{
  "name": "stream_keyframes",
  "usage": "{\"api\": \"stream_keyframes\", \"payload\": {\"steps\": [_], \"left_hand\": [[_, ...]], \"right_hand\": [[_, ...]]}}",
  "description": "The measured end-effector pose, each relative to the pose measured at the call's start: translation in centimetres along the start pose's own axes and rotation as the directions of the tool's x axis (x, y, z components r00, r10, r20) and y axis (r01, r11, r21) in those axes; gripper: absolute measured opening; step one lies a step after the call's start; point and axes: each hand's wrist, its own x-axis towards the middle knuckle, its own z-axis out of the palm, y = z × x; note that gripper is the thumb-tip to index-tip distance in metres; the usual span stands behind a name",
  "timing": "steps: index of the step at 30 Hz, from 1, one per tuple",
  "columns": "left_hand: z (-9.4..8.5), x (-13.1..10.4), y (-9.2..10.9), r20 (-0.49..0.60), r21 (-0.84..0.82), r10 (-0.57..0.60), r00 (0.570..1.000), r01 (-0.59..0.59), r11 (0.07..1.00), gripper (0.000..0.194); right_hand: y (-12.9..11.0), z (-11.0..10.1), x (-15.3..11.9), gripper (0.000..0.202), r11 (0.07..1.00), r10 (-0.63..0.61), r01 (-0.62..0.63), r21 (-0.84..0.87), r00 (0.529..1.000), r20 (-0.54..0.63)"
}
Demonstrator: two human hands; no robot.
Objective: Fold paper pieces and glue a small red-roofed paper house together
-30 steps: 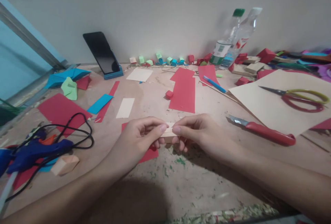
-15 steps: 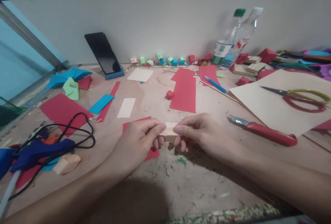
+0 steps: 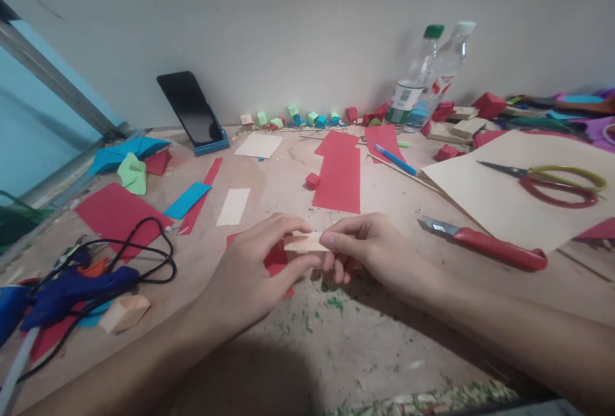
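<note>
A small folded piece of cream paper [image 3: 302, 244] is held over the near middle of the table. Its right end is pinched between the thumb and fingers of my right hand [image 3: 358, 244]. Around its left end, my left hand [image 3: 259, 259] is spread, thumb below and fingers above; whether a fingertip touches the paper I cannot tell. Beneath my left hand lies a red paper sheet [image 3: 276, 261], partly covered. A cream paper strip [image 3: 233, 206] rests just beyond that hand.
At left are a blue glue gun [image 3: 79, 288] with a looped black cord and a folded cream paper box [image 3: 125, 313]. A red-handled knife [image 3: 500, 248] and scissors [image 3: 552, 179] lie at right. A phone [image 3: 189, 108] and plastic bottles [image 3: 406, 99] stand at the back.
My left thumb has come away from the folded paper and dropped below it, and the left fingers have opened. The right hand keeps its pinch. The view has shifted slightly.
</note>
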Motion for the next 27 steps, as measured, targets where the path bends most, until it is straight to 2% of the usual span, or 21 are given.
{"api": "stream_keyframes", "payload": {"steps": [1, 3, 5, 10, 13, 18, 24, 27], "left_hand": [[-0.07, -0.08, -0.05, -0.016, 0.044, 0.109, 0.994, -0.108, 0.993, 0.019], [-0.20, -0.22, -0.17, -0.014, 0.102, 0.256, 0.967, -0.253, 0.962, 0.011], [-0.28, -0.31, -0.31, -0.019, 0.141, 0.311, 0.950, -0.305, 0.942, 0.008], [-0.35, -0.35, -0.53, -0.037, 0.198, 0.362, 0.932, -0.348, 0.916, 0.009], [-0.33, -0.27, -0.41, -0.058, 0.143, 0.306, 0.950, -0.295, 0.945, 0.009], [-0.28, -0.16, -0.07, -0.053, 0.002, 0.094, 0.994, -0.094, 0.996, 0.010], [-0.39, 0.04, 0.12, -0.014, -0.068, -0.023, 1.000, 0.022, 0.997, 0.010], [-0.61, 0.16, 0.28, 0.072, -0.099, -0.118, 0.990, 0.124, 0.987, 0.012]], "right_hand": [[0.00, -0.07, 0.02, 0.030, 1.000, -0.001, 0.000, 0.012, 1.000, 0.003], [0.02, -0.19, 0.07, 0.029, 1.000, 0.001, -0.001, 0.028, 1.000, 0.009], [0.07, -0.27, 0.13, 0.029, 0.999, 0.008, -0.008, 0.039, 1.000, 0.012], [0.04, -0.17, 0.13, 0.028, 1.000, 0.010, -0.010, 0.017, 1.000, 0.013], [-0.30, 0.00, -0.08, 0.029, 0.996, -0.019, 0.019, -0.084, 1.000, 0.002], [-0.58, 0.03, -0.43, 0.016, 0.915, -0.245, 0.240, -0.324, 0.969, 0.026], [-0.08, -0.23, -0.56, 0.019, 0.828, -0.336, 0.327, -0.456, 0.940, 0.063], [-0.10, -0.25, -0.67, 0.021, 0.798, -0.366, 0.349, -0.491, 0.928, 0.065]]}}
